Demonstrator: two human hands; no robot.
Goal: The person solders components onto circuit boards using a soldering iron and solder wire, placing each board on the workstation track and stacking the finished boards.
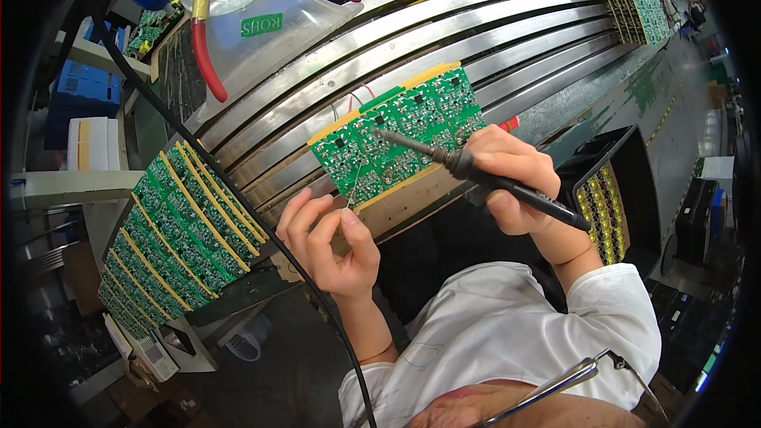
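A green circuit board (432,111) with yellow strips along its long edges lies on the slatted metal bench, its soldered side up. My right hand (515,170) grips a black-handled soldering iron (460,163) like a pen. The iron's tip points left over the board's middle; whether it touches is hard to tell. My left hand (333,246) is at the board's near left corner, thumb and forefinger pinching a thin solder wire (354,184). That wire rises over the board's left part. Thin red and dark wires show behind the board's far edge.
Overlapping circuit boards (174,230) lie at the left, and another stack (646,8) stands far right. A clear plastic scoop-shaped bin (305,20) and red-handled pliers (208,63) are at the back left. A black cable (238,206) crosses the left side. A black crate (646,190) holds yellow parts.
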